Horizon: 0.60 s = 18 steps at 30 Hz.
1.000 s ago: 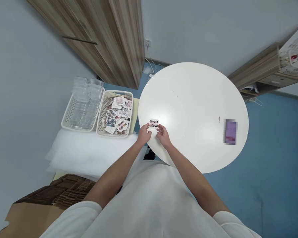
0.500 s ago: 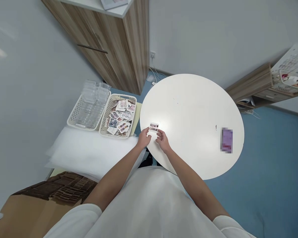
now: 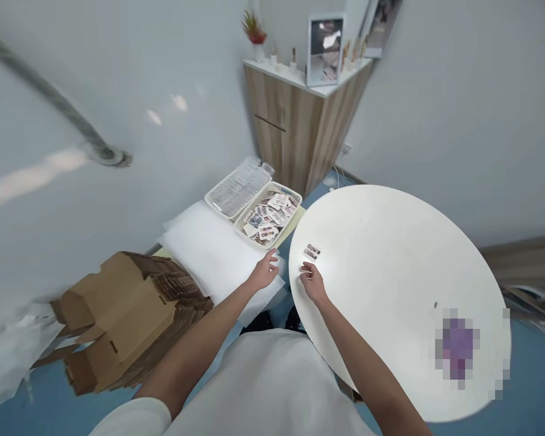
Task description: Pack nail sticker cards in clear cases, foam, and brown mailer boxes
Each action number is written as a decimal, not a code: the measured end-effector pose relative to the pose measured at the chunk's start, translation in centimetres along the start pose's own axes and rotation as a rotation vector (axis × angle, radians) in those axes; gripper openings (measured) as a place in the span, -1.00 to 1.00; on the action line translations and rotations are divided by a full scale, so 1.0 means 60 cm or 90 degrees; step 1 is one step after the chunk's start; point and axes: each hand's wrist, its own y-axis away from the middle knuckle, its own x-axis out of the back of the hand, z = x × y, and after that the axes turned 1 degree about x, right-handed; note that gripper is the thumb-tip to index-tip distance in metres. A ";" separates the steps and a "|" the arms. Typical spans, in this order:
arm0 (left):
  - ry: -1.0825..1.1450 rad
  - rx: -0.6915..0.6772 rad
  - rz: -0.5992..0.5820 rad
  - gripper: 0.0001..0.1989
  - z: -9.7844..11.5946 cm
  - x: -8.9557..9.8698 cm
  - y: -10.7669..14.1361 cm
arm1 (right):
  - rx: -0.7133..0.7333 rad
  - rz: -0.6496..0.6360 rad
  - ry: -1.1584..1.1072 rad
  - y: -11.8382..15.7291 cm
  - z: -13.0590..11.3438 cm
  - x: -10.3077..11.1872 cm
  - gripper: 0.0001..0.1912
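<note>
A small card (image 3: 312, 252) with two rows of dark and pinkish ovals, which look like press-on nails, lies near the left edge of the white round table (image 3: 390, 260). Just below it, my right hand (image 3: 313, 283) rests over the tabletop, fingers loosely bent and apart, holding nothing. My left hand (image 3: 263, 271) is off the table, over the white foam-like sheets (image 3: 209, 242), with its fingers apart and nothing in them. Beyond its fingertips stands a basket (image 3: 237, 227) full of similar cards (image 3: 269, 232).
Next to that basket, another basket (image 3: 209, 203) holds clear plastic boxes (image 3: 243, 181). Folded brown cardboard boxes (image 3: 127, 309) are stacked at left. A blurred purple item (image 3: 458, 345) lies on the table's right side. A wooden cabinet (image 3: 295, 133) stands behind.
My view has swung left. My left hand has moved away from the card and the table, toward the baskets. The card stays on the table, with my right hand close below it.
</note>
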 end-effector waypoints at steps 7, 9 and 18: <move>-0.088 -0.030 0.163 -0.51 0.005 0.178 0.003 | 0.145 -0.041 0.091 -0.092 -0.154 -0.082 -0.56; -0.088 -0.038 0.174 -0.57 -0.002 0.219 0.007 | 0.184 -0.062 0.110 -0.107 -0.197 -0.112 -0.60; -0.123 -0.098 0.093 -0.82 -0.022 0.340 0.025 | 0.254 -0.179 0.213 -0.138 -0.274 -0.171 -0.72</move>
